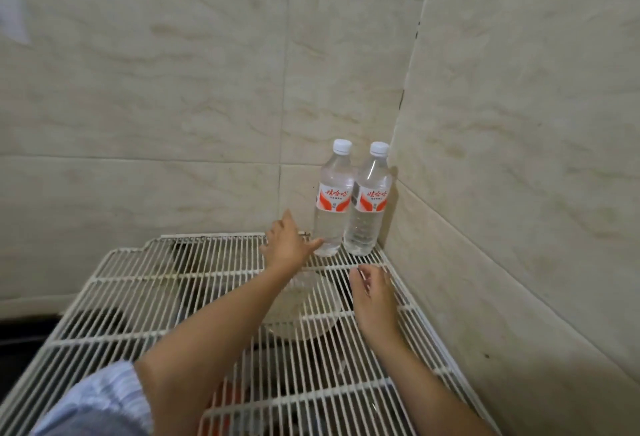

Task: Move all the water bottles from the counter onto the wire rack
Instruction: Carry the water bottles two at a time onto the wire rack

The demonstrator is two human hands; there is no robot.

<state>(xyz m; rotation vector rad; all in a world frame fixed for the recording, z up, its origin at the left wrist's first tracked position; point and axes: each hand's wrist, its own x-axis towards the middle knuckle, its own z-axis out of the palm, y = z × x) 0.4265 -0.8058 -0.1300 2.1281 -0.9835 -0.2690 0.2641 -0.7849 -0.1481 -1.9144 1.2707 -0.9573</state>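
Note:
Two clear water bottles with white caps and red-and-white labels stand upright side by side in the far right corner of the white wire rack (pixel 214 272). The left bottle (pixel 332 200) and the right bottle (pixel 369 203) nearly touch each other. My left hand (pixel 287 245) hovers over the rack just left of the left bottle's base, fingers spread, thumb tip at or near the bottle's bottom, holding nothing. My right hand (pixel 372 293) rests low over the rack in front of the bottles, fingers loosely curled and empty.
Tiled walls meet in a corner right behind the bottles. Under the rack's wires I see a clear glass bowl or lid (pixel 304 314) and dark shapes. A striped sleeve (pixel 100 404) shows at the bottom left.

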